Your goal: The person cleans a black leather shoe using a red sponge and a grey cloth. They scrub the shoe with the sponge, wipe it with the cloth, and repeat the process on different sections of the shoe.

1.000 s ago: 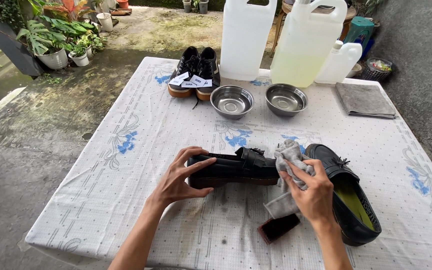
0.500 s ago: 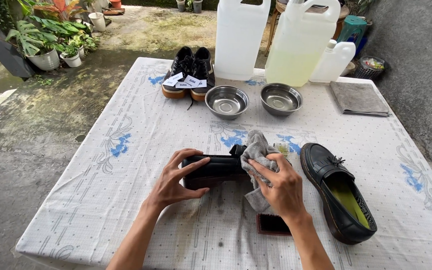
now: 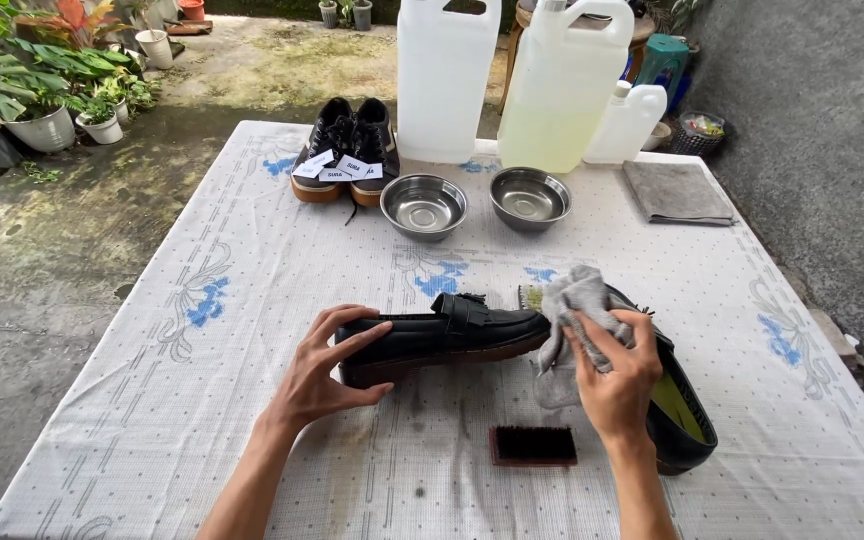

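- Head view: left hand [image 3: 324, 372] clamps the heel of a black loafer [image 3: 442, 335] lying at table centre, fingers spread over its upper, thumb under the sole edge.
- Right hand [image 3: 614, 372], at 3 o'clock of the loafer's toe, has its fingers closed on a grey cloth [image 3: 572, 310].
- Second loafer [image 3: 677, 410] sits behind that hand; brush [image 3: 533, 446] at 6 o'clock.
- Risk, as I judge it: a hard wipe could twist the shoe free or knock the second loafer.
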